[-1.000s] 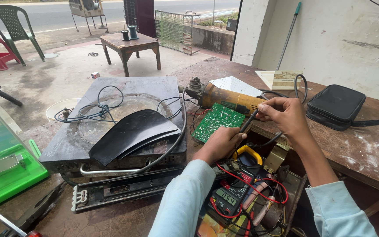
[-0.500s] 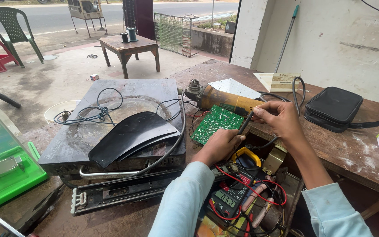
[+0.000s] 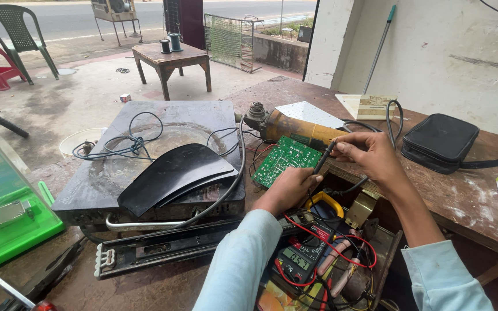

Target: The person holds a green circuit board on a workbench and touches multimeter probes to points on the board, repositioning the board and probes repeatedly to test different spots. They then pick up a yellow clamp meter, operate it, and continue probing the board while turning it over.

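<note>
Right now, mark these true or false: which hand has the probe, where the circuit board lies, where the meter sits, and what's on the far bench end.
1. The right hand holds the thin black probe. True.
2. The left hand rests by the green circuit board. True.
3. The yellow-cased multimeter sits on the small wooden table. False: it lies below the hands, among red leads.
4. The black zip pouch hangs on the wall. False: it lies on the bench.

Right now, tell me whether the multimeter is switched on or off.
On. The multimeter lies face up below the left hand, and its display shows lit digits.
</note>
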Demonstrator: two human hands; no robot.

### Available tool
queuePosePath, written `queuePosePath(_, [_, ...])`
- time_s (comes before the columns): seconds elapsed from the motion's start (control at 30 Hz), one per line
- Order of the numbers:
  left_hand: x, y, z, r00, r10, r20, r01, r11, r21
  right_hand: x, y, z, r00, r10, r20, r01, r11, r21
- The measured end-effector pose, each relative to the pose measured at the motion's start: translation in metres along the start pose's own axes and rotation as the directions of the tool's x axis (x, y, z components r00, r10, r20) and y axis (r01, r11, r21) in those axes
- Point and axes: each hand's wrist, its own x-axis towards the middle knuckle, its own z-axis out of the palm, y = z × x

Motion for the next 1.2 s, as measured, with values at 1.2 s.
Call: queuePosePath(1.2, [0.008,-0.022,-0.002,0.996,0.065,-0.067,-0.069,0.996,-0.057,-0.020,-0.008,0.037,0.917,-0.395,0.059,0.334,0.678,-0.655])
